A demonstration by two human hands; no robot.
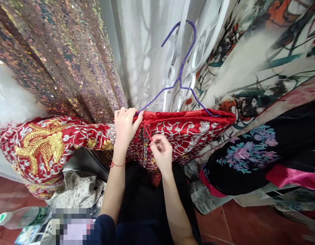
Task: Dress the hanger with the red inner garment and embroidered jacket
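A red skirt with silver and gold embroidery lies across my lap, its satin waistband spread along a purple wire hanger. My left hand is closed over the left end of the waistband, at the hanger's left arm. Just to the right, my right hand pinches a thin red drawstring that comes from the waistband. The hanger's hook points up, in front of a white scrollwork frame. Skirt fabric under my hands is partly hidden by them.
On the left are a red and gold embroidered garment, a sequinned curtain, dotted white cloth and a plastic bottle. To the right lie black floral fabric and patterned drapes. Red tiles show below.
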